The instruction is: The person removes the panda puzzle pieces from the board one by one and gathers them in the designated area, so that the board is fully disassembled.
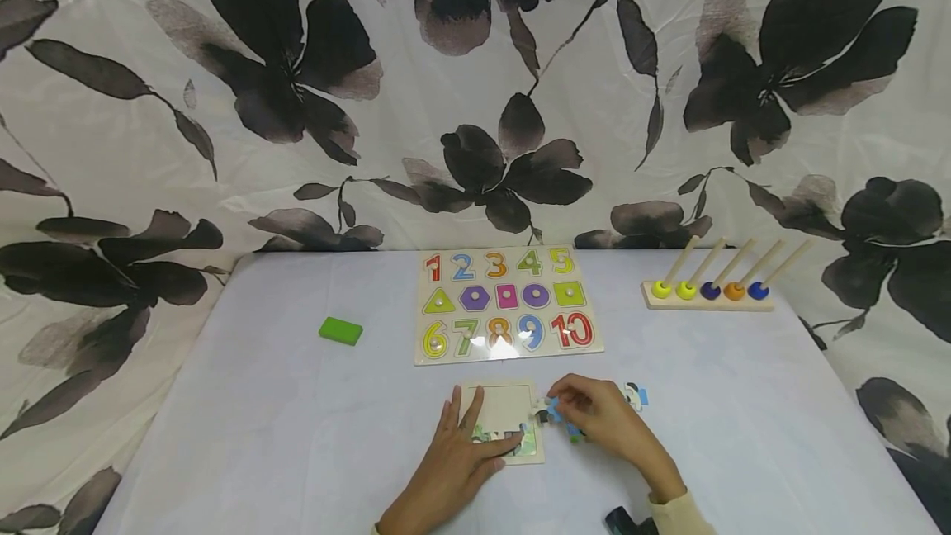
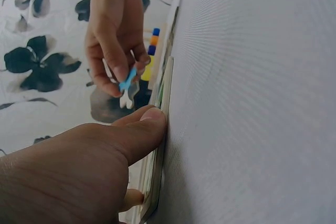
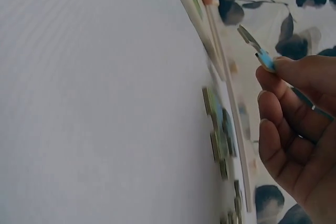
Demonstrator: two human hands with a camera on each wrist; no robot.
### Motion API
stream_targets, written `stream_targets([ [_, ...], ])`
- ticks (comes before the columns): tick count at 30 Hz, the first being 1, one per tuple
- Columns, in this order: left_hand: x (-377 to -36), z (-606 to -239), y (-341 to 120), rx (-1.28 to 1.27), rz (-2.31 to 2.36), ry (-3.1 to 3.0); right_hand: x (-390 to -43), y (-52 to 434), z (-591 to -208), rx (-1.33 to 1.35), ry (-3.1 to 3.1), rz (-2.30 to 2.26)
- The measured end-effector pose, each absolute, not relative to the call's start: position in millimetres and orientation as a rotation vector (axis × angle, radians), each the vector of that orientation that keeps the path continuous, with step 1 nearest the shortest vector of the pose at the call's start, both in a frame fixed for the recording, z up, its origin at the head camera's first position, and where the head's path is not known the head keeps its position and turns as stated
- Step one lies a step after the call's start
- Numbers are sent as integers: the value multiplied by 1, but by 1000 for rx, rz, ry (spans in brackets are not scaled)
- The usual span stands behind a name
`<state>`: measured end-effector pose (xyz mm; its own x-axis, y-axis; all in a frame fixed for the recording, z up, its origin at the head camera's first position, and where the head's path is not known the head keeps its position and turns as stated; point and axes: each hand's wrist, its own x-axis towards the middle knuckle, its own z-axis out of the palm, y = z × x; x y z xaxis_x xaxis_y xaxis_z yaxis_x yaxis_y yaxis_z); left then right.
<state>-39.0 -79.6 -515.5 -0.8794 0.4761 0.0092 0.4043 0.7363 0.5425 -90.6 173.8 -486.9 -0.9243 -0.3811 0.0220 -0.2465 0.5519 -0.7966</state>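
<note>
Currently, the left hand (image 1: pixel 455 459) lies flat on the puzzle tray (image 1: pixel 502 408) at lower centre of the head view, fingers straight and spread over the tray's lower left part. The likely reason is to keep the tray from sliding on the desk (image 1: pixel 297 436). The left wrist view shows the thumb (image 2: pixel 137 129) pressed against the tray's edge.

The right hand (image 1: pixel 594 418) sits just right of the tray and pinches a puzzle piece (image 2: pixel 127 86) between thumb and fingertips. The piece is partly blue and partly pale, and it is held clear of the desk near the tray's right edge. The pinch leaves most of the piece exposed, which probably allows its outline to be read against the tray. In the right wrist view the same piece (image 3: pixel 257 49) projects from the fingertips at upper right.

A few pieces already lie in the tray's lower portion; the upper portion shows bare board. More loose pieces (image 1: pixel 636 395) rest on the desk right of the right hand.

Further back, a number board (image 1: pixel 505 302) lies at centre, a green block (image 1: pixel 341 330) to its left, and a peg rack (image 1: pixel 709 294) with coloured rings at right.
</note>
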Motion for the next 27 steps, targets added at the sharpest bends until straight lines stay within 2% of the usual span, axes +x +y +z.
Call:
stream_targets([
  [16, -38, -516, -78, 668, 858, 2755, -74, 238, -477, -221, 2670, -1395],
  [27, -40, -515, -77, 657, 855, 2763, -64, 270, -482, -225, 2755, -1331],
])
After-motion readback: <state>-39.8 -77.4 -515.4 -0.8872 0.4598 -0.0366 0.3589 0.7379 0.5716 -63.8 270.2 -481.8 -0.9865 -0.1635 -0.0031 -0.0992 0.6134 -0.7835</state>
